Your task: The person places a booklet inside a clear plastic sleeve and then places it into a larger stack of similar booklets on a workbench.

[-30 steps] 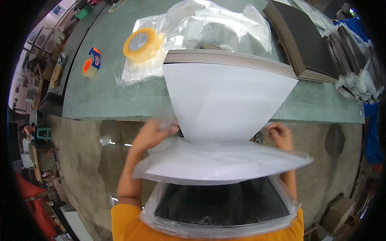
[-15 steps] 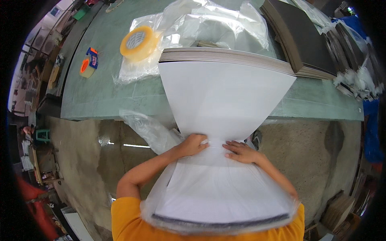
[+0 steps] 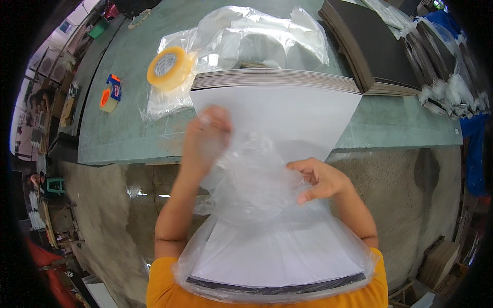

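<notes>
in the head view, the clear bag (image 3: 233, 293) with white sheets (image 3: 280, 246) inside was close to the person, below both hands in the view. its wide near side ran from left to right by the orange shirt (image 3: 163, 277), with a dark strip (image 3: 277, 288) along it. the far end pointed straight ahead, to the green table (image 3: 131, 134). the round lens bent the edges, so i could not tell which way the bag was longer.

loose plastic (image 3: 257, 177) bunched up at the far end, between the two hands. it hid the near end of the white board (image 3: 287, 110), which stuck out over the table's edge.

the right hand (image 3: 323, 180) was nearer to the sheets. it touched the right side of the loose plastic, with finger and thumb spread apart and no grip that i could see. the left hand (image 3: 208, 136) was farther ahead, over the left edge of the white board. its fingers were curled but blurry, so i could not tell if they pinched any plastic.
</notes>
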A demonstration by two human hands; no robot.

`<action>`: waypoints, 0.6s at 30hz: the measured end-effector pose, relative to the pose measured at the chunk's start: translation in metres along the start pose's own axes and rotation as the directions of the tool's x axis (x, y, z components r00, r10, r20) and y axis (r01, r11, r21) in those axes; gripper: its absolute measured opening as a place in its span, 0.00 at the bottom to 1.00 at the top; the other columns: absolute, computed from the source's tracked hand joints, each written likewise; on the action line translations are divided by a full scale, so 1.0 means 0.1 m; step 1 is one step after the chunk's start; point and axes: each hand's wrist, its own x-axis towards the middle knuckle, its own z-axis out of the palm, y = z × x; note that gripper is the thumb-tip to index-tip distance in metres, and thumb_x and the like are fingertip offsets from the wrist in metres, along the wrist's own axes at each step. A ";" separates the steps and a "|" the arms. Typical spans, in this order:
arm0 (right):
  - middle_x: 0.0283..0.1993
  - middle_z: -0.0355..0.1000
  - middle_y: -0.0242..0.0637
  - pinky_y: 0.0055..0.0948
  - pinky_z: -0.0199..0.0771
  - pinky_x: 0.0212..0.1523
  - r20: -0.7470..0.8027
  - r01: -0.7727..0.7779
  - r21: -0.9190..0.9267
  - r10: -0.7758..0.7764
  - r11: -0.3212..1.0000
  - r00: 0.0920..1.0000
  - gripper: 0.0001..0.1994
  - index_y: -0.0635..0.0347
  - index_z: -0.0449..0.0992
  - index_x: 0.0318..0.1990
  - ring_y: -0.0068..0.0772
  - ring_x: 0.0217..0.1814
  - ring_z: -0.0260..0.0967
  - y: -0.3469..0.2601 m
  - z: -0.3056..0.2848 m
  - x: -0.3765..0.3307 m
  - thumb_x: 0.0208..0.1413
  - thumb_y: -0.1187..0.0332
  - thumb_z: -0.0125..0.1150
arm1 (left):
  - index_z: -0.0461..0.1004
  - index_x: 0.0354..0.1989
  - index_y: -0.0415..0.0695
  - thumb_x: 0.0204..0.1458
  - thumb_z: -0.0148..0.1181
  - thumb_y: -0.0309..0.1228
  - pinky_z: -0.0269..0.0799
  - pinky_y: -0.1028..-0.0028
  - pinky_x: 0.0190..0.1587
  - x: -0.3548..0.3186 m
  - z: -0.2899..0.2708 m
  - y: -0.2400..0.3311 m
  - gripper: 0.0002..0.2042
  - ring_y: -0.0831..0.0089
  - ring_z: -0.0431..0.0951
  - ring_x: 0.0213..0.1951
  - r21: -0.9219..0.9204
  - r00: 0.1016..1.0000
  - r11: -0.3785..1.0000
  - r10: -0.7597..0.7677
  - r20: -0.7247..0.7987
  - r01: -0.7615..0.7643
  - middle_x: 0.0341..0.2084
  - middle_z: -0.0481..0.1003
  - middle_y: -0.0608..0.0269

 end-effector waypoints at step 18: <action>0.36 0.62 0.30 0.18 0.68 0.37 -0.673 0.032 0.191 0.107 0.981 0.732 0.25 0.63 0.63 0.44 0.18 0.36 0.61 -0.05 0.14 -0.13 0.34 0.79 0.66 | 0.65 0.45 0.41 0.45 0.55 0.31 0.64 0.80 0.30 -0.29 0.12 -0.72 0.18 0.80 0.70 0.29 0.423 0.760 0.839 -0.019 0.650 -0.342 0.29 0.72 0.67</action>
